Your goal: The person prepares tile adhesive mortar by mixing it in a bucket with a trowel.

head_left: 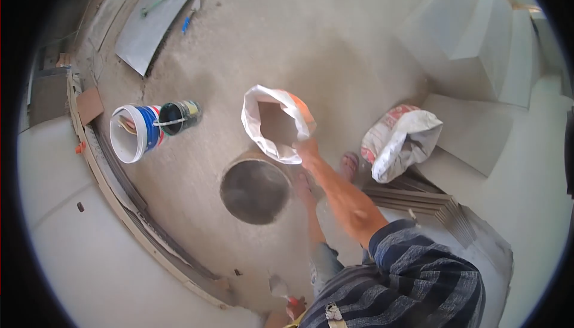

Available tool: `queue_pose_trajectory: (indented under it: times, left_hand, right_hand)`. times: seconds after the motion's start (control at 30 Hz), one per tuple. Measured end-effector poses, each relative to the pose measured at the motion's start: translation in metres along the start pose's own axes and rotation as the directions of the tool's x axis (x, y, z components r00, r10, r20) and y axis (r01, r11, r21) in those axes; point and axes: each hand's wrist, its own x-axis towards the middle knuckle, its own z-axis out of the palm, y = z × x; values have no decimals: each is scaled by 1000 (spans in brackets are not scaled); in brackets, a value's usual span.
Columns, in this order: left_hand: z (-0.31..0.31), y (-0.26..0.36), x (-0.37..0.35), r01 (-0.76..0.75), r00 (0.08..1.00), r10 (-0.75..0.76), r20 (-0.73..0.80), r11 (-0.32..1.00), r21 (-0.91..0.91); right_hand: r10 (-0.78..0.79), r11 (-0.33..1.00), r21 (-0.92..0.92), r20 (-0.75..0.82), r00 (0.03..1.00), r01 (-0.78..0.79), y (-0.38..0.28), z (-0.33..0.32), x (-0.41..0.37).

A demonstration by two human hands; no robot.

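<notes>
My right hand [308, 150] grips the rim of an open white sack [272, 122] and holds it up, tilted, above a round pan [254, 192] of dark grey powder on the floor. The sack's mouth faces me and pale powder shows inside. My striped sleeve [418, 268] runs down to the lower right. Low at the frame's bottom edge, my left hand [294, 308] is closed around the red handle of a small trowel [278, 286], and only part of that hand shows. My sandalled feet [350, 164] stand beside the pan.
A white and blue bucket [134, 132] and a dark can [179, 116] stand left of the pan. A second, crumpled sack [400, 140] leans on a stack of tiles [418, 199] at the right. Steps [478, 41] rise at the upper right. A curved wooden edge [119, 184] borders the floor on the left.
</notes>
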Motion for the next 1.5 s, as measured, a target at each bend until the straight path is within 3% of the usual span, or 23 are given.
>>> queue_pose_trajectory:
  times: [0.03,0.17,0.27,0.37,0.43,0.5,0.57,0.63,0.67,0.73,0.77,0.8,0.83,0.93,1.03,1.13,1.17,1.27,1.33,1.37,1.4,1.43,1.5]
  left_hand:
    - [5,7,-4,11,1000,-11,-5,1000,-8]
    - [22,2,-20,66,998,-66,-12,997,-45]
    - [88,-88,20,159,987,-163,-10,973,-170]
    - [39,-23,-32,235,972,-232,44,964,-124]
    - [49,-42,-35,188,982,-188,14,978,-86]
    - [62,-59,-37,165,986,-164,16,985,-49]
    - [54,-49,-43,227,971,-233,56,970,87]
    - [38,-28,-52,260,955,-281,94,947,188]
    - [39,-27,-54,237,961,-255,104,959,155]
    - [35,-23,-45,183,976,-192,108,980,82]
    - [28,-20,-35,150,983,-154,99,987,49]
    - [22,-18,-31,122,988,-124,91,992,26]
    - [20,-16,-28,96,992,-96,83,995,6]
    - [7,8,-23,-43,980,65,-186,992,122]
    - [-5,17,1,-65,985,65,-162,998,4]
    - [-46,57,-14,-160,970,162,-182,987,23]
    - [-52,62,-17,-180,967,181,-181,983,22]
    - [-72,63,-7,-246,949,260,-178,965,94]
    - [-73,40,25,-280,937,323,-130,922,268]
    - [-72,31,25,-351,874,396,-282,915,199]
    - [-73,14,34,-302,915,287,-284,953,-10]
    - [-79,6,42,-125,974,121,-193,992,-11]
    - [-111,12,32,-235,954,238,-182,971,36]
  right_hand:
    - [69,985,-162,73,995,-57,-12,-15,-3]
    - [6,988,-153,195,981,24,-32,-50,11]
    - [-103,960,-237,200,974,150,-42,-79,48]
    - [-152,918,-323,243,958,228,-47,-110,62]
    - [-91,895,-396,287,953,205,-41,-143,58]
    - [-23,795,-589,206,978,143,-85,-191,10]
    - [-172,632,-721,228,958,285,-77,-241,5]
    - [-306,605,-685,271,913,406,-41,-295,20]
    - [-251,613,-725,196,948,313,-35,-323,23]
    - [-256,389,-867,221,941,310,-1,-383,56]
    - [-305,393,-852,234,923,345,-4,-401,55]
    - [-390,180,-911,281,877,371,37,-435,84]
    - [-472,337,-869,176,864,362,28,-437,63]
    - [-374,510,-811,91,923,287,-6,-440,8]
    - [-412,596,-755,3,911,272,8,-440,-7]
    - [-358,578,-802,-82,930,151,-15,-425,-35]
    - [-221,639,-769,-154,963,24,-70,-408,-78]
    - [-391,609,-793,-281,876,17,-43,-402,-96]
    - [-523,541,-817,-144,840,197,-21,-405,-108]
    - [-551,497,-825,-59,833,270,-16,-401,-146]
    - [-311,604,-767,21,950,215,-12,-400,-172]
    - [-418,560,-761,82,905,327,25,-401,-198]
    - [-32,760,-647,72,997,71,70,-390,-259]
